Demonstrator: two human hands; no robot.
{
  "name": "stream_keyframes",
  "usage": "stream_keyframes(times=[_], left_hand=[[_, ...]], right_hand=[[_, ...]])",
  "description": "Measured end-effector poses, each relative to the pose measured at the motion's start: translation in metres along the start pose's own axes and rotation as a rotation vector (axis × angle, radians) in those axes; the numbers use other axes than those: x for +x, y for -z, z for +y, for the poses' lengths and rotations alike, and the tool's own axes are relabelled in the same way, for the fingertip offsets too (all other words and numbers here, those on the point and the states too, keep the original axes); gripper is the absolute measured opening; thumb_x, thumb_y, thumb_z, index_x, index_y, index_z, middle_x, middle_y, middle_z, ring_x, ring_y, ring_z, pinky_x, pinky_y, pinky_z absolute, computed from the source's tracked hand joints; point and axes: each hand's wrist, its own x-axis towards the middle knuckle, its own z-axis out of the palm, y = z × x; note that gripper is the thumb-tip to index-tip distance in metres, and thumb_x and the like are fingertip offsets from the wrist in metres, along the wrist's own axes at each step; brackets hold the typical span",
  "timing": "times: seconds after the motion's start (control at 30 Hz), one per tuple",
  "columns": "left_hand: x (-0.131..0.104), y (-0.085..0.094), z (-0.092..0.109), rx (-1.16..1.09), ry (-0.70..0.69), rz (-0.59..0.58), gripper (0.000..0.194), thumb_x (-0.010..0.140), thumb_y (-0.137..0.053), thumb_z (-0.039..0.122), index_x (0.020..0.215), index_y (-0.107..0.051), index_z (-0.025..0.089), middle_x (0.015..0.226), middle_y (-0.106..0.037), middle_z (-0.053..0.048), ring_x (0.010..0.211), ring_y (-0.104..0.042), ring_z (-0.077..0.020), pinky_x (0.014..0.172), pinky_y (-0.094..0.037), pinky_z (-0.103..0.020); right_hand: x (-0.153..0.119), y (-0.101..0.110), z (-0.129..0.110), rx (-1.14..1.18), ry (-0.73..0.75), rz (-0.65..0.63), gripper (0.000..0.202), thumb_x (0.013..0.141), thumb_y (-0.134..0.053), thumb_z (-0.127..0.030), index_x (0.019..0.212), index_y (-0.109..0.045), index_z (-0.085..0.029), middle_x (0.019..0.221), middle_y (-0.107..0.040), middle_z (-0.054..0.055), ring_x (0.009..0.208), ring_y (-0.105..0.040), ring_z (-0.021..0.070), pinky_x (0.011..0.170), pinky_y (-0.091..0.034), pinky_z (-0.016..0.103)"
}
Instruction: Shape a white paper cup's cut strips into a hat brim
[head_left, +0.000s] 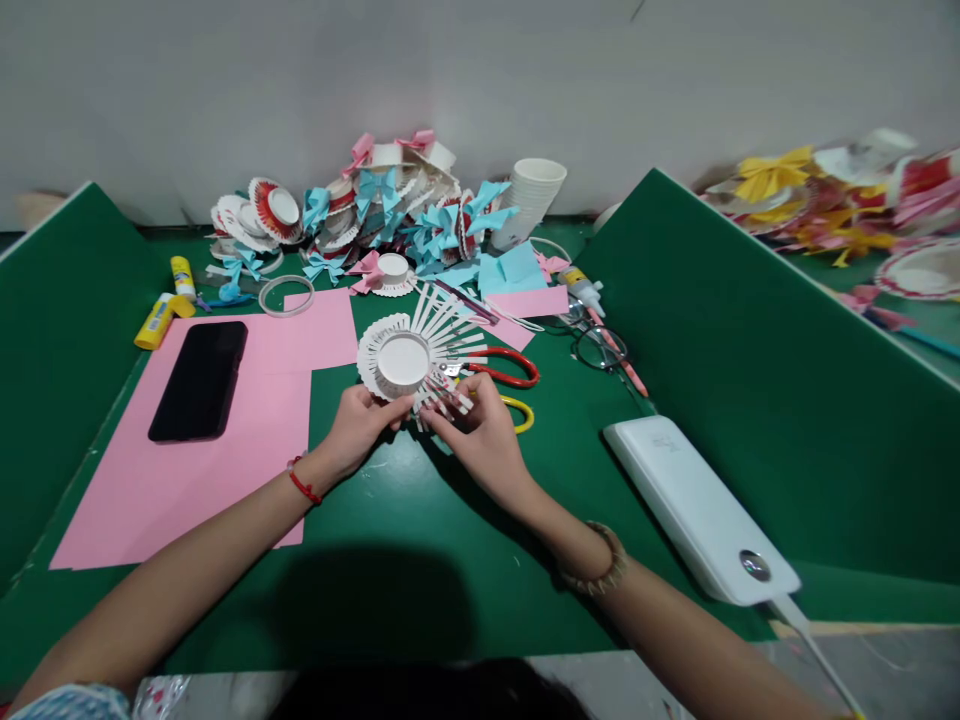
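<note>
A white paper cup (403, 360), its wall cut into strips fanned out around the round base, is held up over the green table. On part of the rim the strips are folded into a scalloped edge; on the right they stick out straight. My left hand (367, 420) grips the cup's lower left edge between thumb and fingers. My right hand (480, 430) pinches strips at the lower right. Behind the right hand lie scissors (525, 368) with one red and one yellow handle, their blades partly hidden by the cup.
Pink paper sheets (217, 490) with a black phone (201, 380) lie left; glue sticks (156, 320) stand beyond. Finished paper cups with bows (375, 215) pile up behind, beside stacked cups (531, 195). Glasses (600, 348) and a white power bank (697, 510) lie right, between green partitions (787, 370).
</note>
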Motion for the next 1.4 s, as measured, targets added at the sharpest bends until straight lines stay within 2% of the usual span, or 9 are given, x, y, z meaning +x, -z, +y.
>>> stream_keyframes(times=[0.23, 0.5, 0.57, 0.7, 0.77, 0.87, 0.93, 1.1, 1.4], left_hand=[[0.001, -0.001, -0.003, 0.088, -0.024, 0.039, 0.027, 0.060, -0.070, 0.034, 0.057, -0.054, 0.013, 0.045, -0.048, 0.004, 0.041, -0.039, -0.0054, 0.041, -0.028, -0.020], [-0.003, -0.006, 0.000, 0.180, -0.169, 0.159, 0.013, 0.056, -0.065, 0.020, 0.064, -0.060, 0.012, 0.062, -0.062, -0.001, 0.058, -0.051, -0.0101, 0.054, -0.041, -0.021], [-0.003, -0.006, 0.001, 0.182, -0.164, 0.158, 0.014, 0.056, -0.066, 0.021, 0.065, -0.061, 0.012, 0.062, -0.062, -0.002, 0.058, -0.052, -0.0104, 0.055, -0.041, -0.022], [-0.002, -0.005, -0.001, 0.159, -0.157, 0.168, 0.016, 0.059, -0.067, 0.023, 0.069, -0.063, 0.011, 0.066, -0.064, -0.003, 0.059, -0.053, -0.0104, 0.057, -0.042, -0.022], [-0.001, -0.005, -0.001, 0.142, -0.161, 0.171, 0.017, 0.059, -0.068, 0.024, 0.070, -0.063, 0.011, 0.067, -0.065, -0.003, 0.060, -0.053, -0.0104, 0.057, -0.042, -0.022], [-0.002, -0.005, 0.000, 0.128, -0.148, 0.155, 0.016, 0.059, -0.069, 0.024, 0.064, -0.061, 0.011, 0.059, -0.061, 0.000, 0.053, -0.049, -0.0083, 0.052, -0.039, -0.020], [-0.002, -0.004, 0.002, 0.118, -0.111, 0.127, 0.019, 0.060, -0.069, 0.026, 0.058, -0.057, 0.012, 0.050, -0.054, 0.003, 0.047, -0.045, -0.0066, 0.046, -0.033, -0.019], [-0.002, -0.001, 0.001, 0.073, -0.053, 0.051, 0.029, 0.064, -0.069, 0.033, 0.052, -0.052, 0.012, 0.044, -0.049, 0.003, 0.042, -0.042, -0.0056, 0.043, -0.030, -0.020], [-0.001, 0.001, -0.002, 0.073, -0.075, -0.003, 0.026, 0.067, -0.067, 0.034, 0.057, -0.057, 0.012, 0.051, -0.053, 0.001, 0.045, -0.045, -0.0068, 0.046, -0.034, -0.021]], right_hand=[[-0.002, -0.002, -0.004, -0.015, 0.057, 0.024, 0.026, 0.071, -0.062, -0.022, 0.078, -0.037, -0.023, 0.070, -0.044, -0.006, 0.059, -0.047, 0.0097, 0.055, -0.040, 0.024], [-0.006, 0.000, -0.013, -0.024, 0.218, -0.001, 0.015, 0.077, -0.057, -0.017, 0.089, -0.051, -0.024, 0.079, -0.058, -0.002, 0.071, -0.058, 0.0124, 0.066, -0.049, 0.027], [-0.008, 0.000, -0.012, -0.064, 0.212, -0.004, 0.018, 0.078, -0.057, -0.018, 0.095, -0.053, -0.024, 0.081, -0.060, -0.001, 0.071, -0.060, 0.0132, 0.066, -0.050, 0.028], [-0.009, 0.000, -0.012, -0.120, 0.214, 0.033, 0.037, 0.073, -0.062, -0.019, 0.107, -0.048, -0.024, 0.099, -0.061, 0.004, 0.077, -0.063, 0.0151, 0.066, -0.052, 0.029], [-0.008, 0.001, -0.012, -0.174, 0.232, 0.013, 0.031, 0.072, -0.064, -0.020, 0.101, -0.052, -0.023, 0.094, -0.063, 0.004, 0.076, -0.063, 0.0157, 0.065, -0.051, 0.029], [-0.006, 0.001, -0.012, -0.241, 0.213, -0.006, 0.006, 0.074, -0.062, -0.023, 0.079, -0.058, -0.021, 0.076, -0.065, 0.002, 0.068, -0.060, 0.0152, 0.061, -0.047, 0.028], [-0.004, 0.001, -0.011, -0.225, 0.163, -0.014, 0.006, 0.076, -0.060, -0.023, 0.072, -0.059, -0.019, 0.071, -0.065, 0.002, 0.063, -0.058, 0.0142, 0.060, -0.045, 0.028], [-0.002, -0.001, -0.005, -0.130, 0.084, -0.043, 0.004, 0.074, -0.060, -0.021, 0.071, -0.061, -0.019, 0.069, -0.066, 0.001, 0.062, -0.057, 0.0129, 0.058, -0.044, 0.026], [-0.001, 0.000, -0.004, -0.143, 0.110, -0.008, 0.003, 0.073, -0.058, -0.019, 0.072, -0.061, -0.019, 0.071, -0.065, 0.002, 0.065, -0.057, 0.0139, 0.061, -0.044, 0.027]])
